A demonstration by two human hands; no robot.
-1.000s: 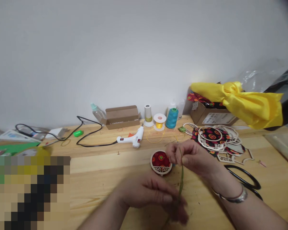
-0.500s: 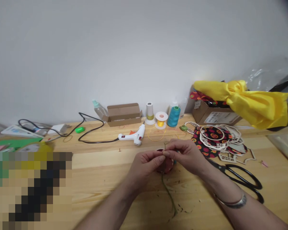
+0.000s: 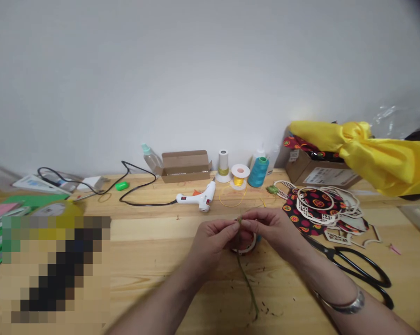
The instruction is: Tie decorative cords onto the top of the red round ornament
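Just right of the middle of the table, my left hand [image 3: 217,239] and my right hand [image 3: 271,230] meet with their fingertips close together. Both are closed in a pinch on a thin green cord [image 3: 247,284], whose upper end rises a little between the fingers. Its tail hangs down toward the front, with dark bits scattered around the end. Partly hidden behind the fingers is a round reddish piece [image 3: 245,244] with a pale rim. To the right of it, large black-handled scissors [image 3: 360,266] lie partly under my right forearm.
A white glue gun [image 3: 198,197] lies behind my left hand, its black cable running left. Along the wall stand an open cardboard box [image 3: 185,174], a yellow thread spool [image 3: 240,179] and a teal thread cone [image 3: 258,172]. Patterned fabric and pale cut-out frames [image 3: 315,204] lie at right.
The view has shifted slightly, so the background sits further right. My fingers have moved a little on the cord, and more of the round piece's pale rim shows.
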